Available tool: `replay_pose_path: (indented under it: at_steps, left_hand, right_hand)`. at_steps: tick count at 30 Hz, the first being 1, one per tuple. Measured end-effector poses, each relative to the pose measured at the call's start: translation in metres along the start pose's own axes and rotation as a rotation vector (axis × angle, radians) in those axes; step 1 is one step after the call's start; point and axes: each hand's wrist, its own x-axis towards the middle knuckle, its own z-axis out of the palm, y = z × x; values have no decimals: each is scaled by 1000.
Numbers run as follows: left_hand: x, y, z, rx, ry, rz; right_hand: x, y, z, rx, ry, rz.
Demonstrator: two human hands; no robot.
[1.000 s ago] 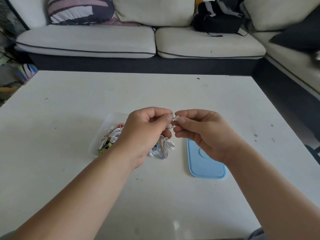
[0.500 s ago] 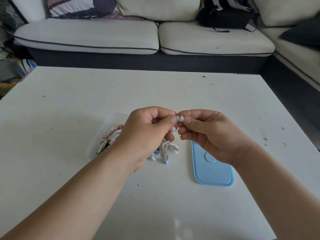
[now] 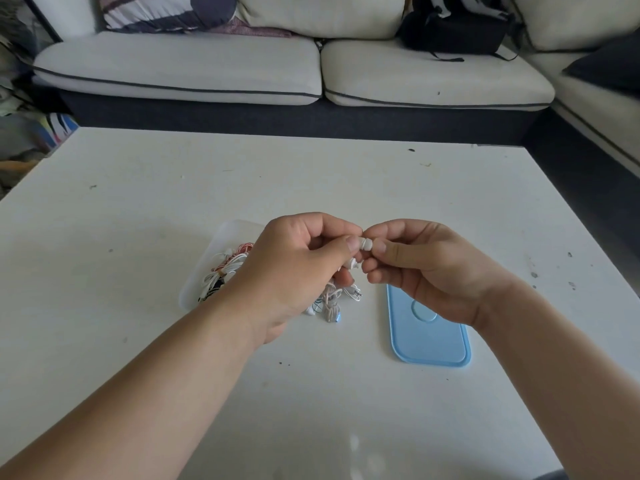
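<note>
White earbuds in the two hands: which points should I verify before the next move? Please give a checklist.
1. Grip: left hand and right hand both pinch the white earbuds: ok.
2. Cord of these earbuds free of knots: cannot tell, hidden behind the left hand.
3. The clear container is open, wound earphones inside: ok.
4. The blue lid is off, flat on the table right of the container: ok.
5. The coiled cable below the hands, hanging or lying: cannot tell.
</note>
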Motion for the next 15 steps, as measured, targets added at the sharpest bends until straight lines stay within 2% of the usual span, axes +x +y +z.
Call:
replay_pose_path:
  at_steps: [5,15]
  left_hand:
    - [0,-1,3,-137,6,-70]
    - [2,1,7,-207,35,-76]
  right_hand:
    - [2,2,1,-55,18,-84]
    - [3,1,1,-7,45,-115]
